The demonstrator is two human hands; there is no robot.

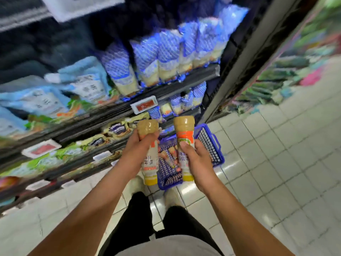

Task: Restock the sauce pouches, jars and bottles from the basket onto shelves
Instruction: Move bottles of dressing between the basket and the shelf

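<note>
Since the left hand (137, 146) grips one sauce bottle (148, 127) and the right hand (195, 159) a second bottle (184, 126), both over the blue basket (215, 143) on the floor (276, 163), I'd flip them cap-up and shelve one at a time.

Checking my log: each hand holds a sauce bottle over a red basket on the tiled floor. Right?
No: the basket is blue, not red, as the head view shows. The rest holds: the left hand grips the left bottle, the right hand the right bottle, over the basket on the tiled floor.
</note>
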